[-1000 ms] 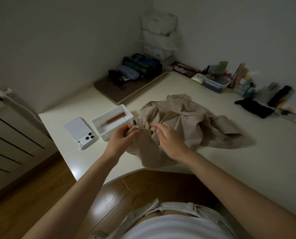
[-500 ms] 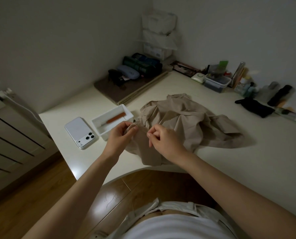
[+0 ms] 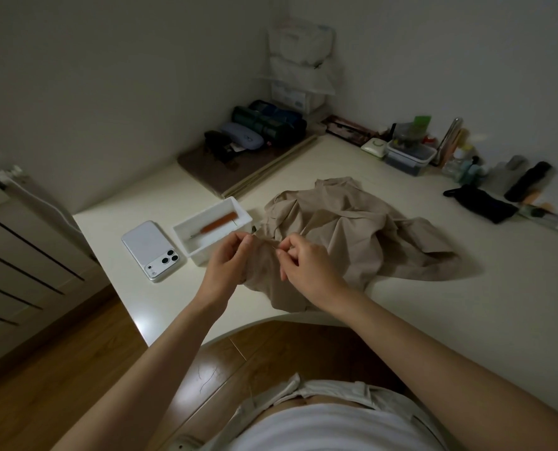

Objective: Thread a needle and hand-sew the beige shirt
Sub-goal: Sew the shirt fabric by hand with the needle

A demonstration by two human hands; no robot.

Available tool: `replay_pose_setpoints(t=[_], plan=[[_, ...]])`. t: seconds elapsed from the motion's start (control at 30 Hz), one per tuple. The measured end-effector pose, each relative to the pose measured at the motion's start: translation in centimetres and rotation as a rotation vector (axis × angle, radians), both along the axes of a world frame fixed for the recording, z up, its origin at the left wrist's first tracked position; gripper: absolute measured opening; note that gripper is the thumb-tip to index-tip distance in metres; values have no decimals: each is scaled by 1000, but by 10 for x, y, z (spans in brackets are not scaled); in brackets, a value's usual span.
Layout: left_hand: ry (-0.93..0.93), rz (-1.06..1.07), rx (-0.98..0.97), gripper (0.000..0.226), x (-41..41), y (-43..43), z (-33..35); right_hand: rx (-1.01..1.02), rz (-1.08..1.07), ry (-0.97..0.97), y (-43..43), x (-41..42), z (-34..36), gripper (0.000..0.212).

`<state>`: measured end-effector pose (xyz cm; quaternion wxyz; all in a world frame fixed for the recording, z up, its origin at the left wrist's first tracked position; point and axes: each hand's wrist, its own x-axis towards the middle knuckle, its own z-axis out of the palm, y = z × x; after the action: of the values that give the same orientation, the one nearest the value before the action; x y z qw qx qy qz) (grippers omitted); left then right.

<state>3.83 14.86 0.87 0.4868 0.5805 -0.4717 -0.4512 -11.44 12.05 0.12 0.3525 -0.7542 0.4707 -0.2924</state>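
Just now, gripping with both sets of fingers, held close together above the near edge of the worktop (image 3: 433, 320). Left hand (image 3: 227, 262): thumb and forefinger curled and pinched on a raised fold of the beige shirt (image 3: 352, 229). Right hand (image 3: 308, 271): fingers (image 3: 295, 247) curled in, thumb and forefinger tips pressed together on the same fold, just beside the left fingers (image 3: 241, 244) (anything finer between those tips too small and too dim to tell). Between the two pinches, a short ridge of cloth lifted off the surface.

Beyond and to the right of the right fingers, the rest of the shirt in a crumpled heap on the worktop. Below both hands, one part draped over the curved near edge.

Just beyond the left fingers, close beside the shirt, a white tray (image 3: 186, 247) with an orange-handled tool (image 3: 219, 222) lying slantwise inside. Left of the tray, further out from the left fingers, a white phone (image 3: 154, 250) face down, camera lenses up.

Well beyond the right fingers, along the far wall, a black pouch (image 3: 482, 206), a clear lidded box (image 3: 407, 156) and several bottles, too small to tell apart. Far beyond the left fingers, against the other wall, a brown mat (image 3: 225, 174) with dark rolled things on it.
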Motion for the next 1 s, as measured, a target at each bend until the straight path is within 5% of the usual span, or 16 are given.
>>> replay_pose_setpoints(t=[0.23,0.5,1.0], plan=[[91,25,22,35,4,0,6,-45,4,-18,1,2,2,6],[-23,10,4,16,10,-7,6,-78,12,-11,1,4,0,7],[-17,-1,-25,12,8,1,11,-65,38,-38,5,6,1,6]])
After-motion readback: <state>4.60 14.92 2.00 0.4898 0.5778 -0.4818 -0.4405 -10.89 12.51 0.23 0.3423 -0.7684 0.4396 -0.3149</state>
